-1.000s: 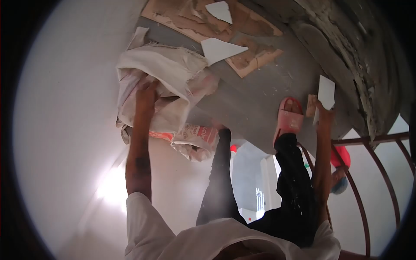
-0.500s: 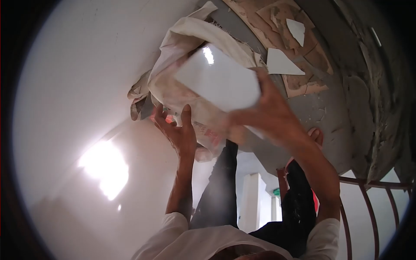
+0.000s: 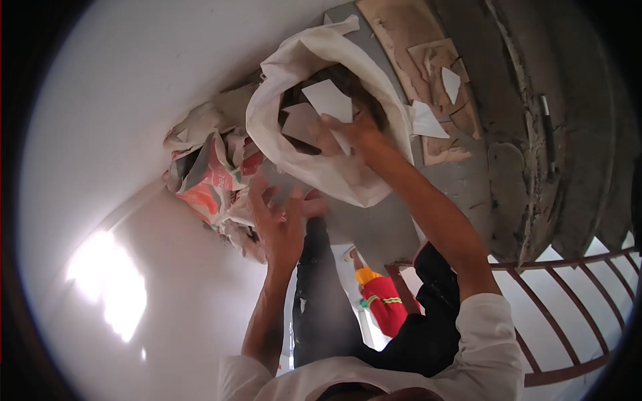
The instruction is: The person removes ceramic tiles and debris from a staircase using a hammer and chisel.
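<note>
A white woven sack (image 3: 334, 177) lies open on the grey floor, with broken tile pieces inside. My right hand (image 3: 354, 130) reaches into its mouth and grips a white tile piece (image 3: 328, 100) by the edge. A brownish tile piece (image 3: 299, 123) lies just beside it in the sack. My left hand (image 3: 281, 224) is below the sack, fingers spread, holding nothing, close to the sack's underside and to a crumpled red-printed sack (image 3: 210, 180).
White tile shards (image 3: 426, 121) (image 3: 451, 83) lie on brown patches of the floor beyond the sack. A rough broken edge (image 3: 528, 167) and a metal railing (image 3: 568, 321) are at the right. A person in red and yellow (image 3: 381, 301) is below. A white wall (image 3: 120, 134) fills the left.
My right hand has carried the white tile from above the sack into its mouth. The sack mouth now stands open, and my left hand has dropped away from it with its fingers spread.
</note>
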Tool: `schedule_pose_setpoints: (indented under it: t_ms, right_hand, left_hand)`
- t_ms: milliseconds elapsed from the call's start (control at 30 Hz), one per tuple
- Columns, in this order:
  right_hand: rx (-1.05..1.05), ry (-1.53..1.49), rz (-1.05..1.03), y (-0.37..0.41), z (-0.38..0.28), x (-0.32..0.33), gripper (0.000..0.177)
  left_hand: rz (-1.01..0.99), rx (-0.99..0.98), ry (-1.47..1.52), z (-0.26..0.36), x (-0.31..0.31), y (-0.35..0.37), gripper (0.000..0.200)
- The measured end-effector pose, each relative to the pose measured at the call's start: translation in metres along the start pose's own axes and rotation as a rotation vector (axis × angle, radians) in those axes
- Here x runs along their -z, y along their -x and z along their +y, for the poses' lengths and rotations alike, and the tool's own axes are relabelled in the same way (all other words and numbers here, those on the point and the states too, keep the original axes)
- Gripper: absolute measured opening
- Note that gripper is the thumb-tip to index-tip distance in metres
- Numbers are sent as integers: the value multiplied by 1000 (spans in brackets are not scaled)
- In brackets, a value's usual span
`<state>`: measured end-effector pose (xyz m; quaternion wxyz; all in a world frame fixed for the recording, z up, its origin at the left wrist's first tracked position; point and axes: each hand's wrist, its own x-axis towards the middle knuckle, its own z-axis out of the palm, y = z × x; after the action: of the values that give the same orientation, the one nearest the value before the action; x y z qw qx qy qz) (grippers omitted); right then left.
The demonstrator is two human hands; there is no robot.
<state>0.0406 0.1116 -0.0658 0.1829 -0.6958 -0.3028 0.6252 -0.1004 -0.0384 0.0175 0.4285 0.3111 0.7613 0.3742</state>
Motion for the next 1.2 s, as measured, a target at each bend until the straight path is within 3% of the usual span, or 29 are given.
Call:
schedule_pose_setpoints:
  t_ms: [33,133,233,300,367,433,533,633,667,767,933,1200]
  right_hand:
    - [-50,72,65,4,-6,-3,84]
    - [500,335,78,16,18,4,78]
    - [437,191,-250,70,-11,41,59]
    - [279,120,-252,88,-43,82,39]
    - [405,-21,-53,63,-31,124,30]
    - [423,89,169,17,-11,172,37]
    - [512,789,438,-26,25,226,60]
    - [651,753,510,-44,23,238,86]
    - [605,761,441,-53,20,245,96]
    - [418,817,361,-71,1,253,100]
    - [438,836,293,-91,-2,255,104]
    - [588,1008,174,-138,7,272,102]
  left_hand:
    - [8,-17,-40,-6,6,4,64]
    - [-16,-28,-153,-34,15,23,61]
    - [-68,-45,-306,-59,29,41,54]
    - [-174,-106,-372,-72,30,52,48]
    - [-339,-160,-403,-70,24,63,41]
    - [-492,-172,-393,-70,1,70,36]
    - [-661,-151,-319,-62,-68,80,34]
    - [-704,-197,-297,-25,-135,70,40]
    - [-685,-245,-282,-14,-158,65,42]
    - [-645,-343,-288,10,-217,48,49]
    - [-429,-739,-730,40,-308,-14,68]
    - [-385,-713,-954,-1,-332,-53,51]
